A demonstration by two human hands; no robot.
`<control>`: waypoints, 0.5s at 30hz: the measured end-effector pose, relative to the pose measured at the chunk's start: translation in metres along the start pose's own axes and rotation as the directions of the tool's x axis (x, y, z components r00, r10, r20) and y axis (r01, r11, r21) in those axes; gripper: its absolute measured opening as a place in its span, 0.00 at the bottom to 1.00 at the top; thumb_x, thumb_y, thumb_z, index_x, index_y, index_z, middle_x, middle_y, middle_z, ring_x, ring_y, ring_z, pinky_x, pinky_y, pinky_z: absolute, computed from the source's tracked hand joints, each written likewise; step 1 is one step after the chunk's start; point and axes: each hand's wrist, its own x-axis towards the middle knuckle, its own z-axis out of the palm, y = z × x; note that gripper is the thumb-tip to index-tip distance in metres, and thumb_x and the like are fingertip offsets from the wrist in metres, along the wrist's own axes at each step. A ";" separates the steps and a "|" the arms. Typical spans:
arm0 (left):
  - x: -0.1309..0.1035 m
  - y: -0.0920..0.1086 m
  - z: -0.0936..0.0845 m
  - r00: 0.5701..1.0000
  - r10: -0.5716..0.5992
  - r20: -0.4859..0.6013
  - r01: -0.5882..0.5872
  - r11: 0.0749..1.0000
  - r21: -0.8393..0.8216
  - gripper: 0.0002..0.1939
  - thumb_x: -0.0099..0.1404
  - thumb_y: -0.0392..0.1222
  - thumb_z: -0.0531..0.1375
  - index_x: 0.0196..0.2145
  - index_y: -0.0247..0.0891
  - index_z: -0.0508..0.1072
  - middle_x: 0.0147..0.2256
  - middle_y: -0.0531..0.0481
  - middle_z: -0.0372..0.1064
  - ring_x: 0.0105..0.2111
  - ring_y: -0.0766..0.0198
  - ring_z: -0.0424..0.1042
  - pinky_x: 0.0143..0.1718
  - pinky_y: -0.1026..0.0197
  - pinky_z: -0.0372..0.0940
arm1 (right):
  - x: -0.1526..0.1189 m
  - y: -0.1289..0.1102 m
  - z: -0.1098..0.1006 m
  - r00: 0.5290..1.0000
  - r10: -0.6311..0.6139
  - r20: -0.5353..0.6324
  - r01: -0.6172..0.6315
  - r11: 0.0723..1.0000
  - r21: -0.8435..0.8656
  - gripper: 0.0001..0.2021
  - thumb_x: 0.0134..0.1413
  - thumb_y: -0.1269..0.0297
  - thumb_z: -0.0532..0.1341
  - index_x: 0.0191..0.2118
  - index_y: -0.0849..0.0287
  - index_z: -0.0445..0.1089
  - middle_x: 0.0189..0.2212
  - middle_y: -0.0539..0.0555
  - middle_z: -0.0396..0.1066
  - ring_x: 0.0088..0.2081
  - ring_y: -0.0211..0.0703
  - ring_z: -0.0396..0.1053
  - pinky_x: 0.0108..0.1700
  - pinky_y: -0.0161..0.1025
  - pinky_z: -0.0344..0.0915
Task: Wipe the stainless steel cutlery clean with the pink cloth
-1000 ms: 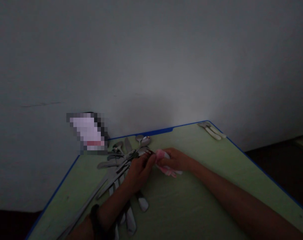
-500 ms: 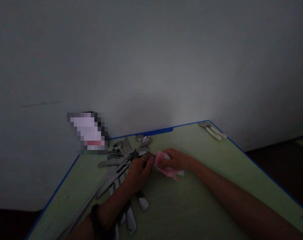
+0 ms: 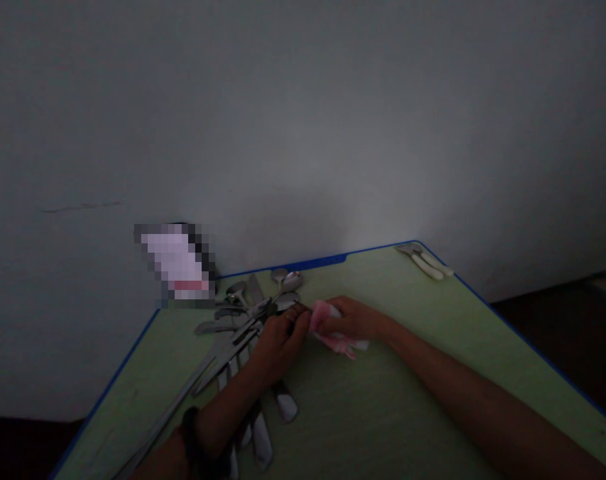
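My left hand (image 3: 281, 340) is closed at the right side of a cutlery pile, its fingers round a thin dark piece whose kind I cannot make out. A pink and white cloth (image 3: 339, 341) is bunched in my right hand (image 3: 355, 319), just right of my left hand. The cloth covers whatever lies inside it. Spoons (image 3: 291, 280), knives (image 3: 263, 440) and other metal cutlery spread beneath and left of my left hand and forearm.
The green table (image 3: 383, 400) has a blue edge and stands against a grey wall. Two white-handled utensils (image 3: 427, 265) lie at its far right corner. A blurred-out upright panel (image 3: 175, 263) leans at the far left corner.
My left hand has shifted very slightly and its fingers are a little more curled beside the cloth. Everything else looks the same.
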 end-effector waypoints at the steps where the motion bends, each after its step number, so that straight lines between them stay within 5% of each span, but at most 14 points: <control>1: 0.000 0.000 0.000 1.000 0.003 -0.001 -0.003 1.000 0.002 0.18 0.66 0.46 0.46 0.26 0.36 0.68 0.22 0.54 0.66 0.23 0.66 0.64 0.27 0.65 0.58 | 0.000 0.000 0.000 1.000 0.003 0.003 -0.003 1.000 0.007 0.07 0.47 0.63 0.58 0.29 0.63 0.67 0.18 0.47 0.65 0.18 0.30 0.59 0.20 0.28 0.55; 15: 0.000 0.001 0.000 0.999 0.029 0.017 -0.029 0.999 -0.018 0.18 0.67 0.44 0.45 0.26 0.35 0.68 0.24 0.53 0.67 0.26 0.65 0.66 0.29 0.65 0.58 | 0.002 0.003 0.001 1.000 -0.013 0.004 0.013 0.999 0.029 0.08 0.46 0.62 0.59 0.29 0.62 0.69 0.19 0.47 0.66 0.20 0.32 0.60 0.23 0.29 0.57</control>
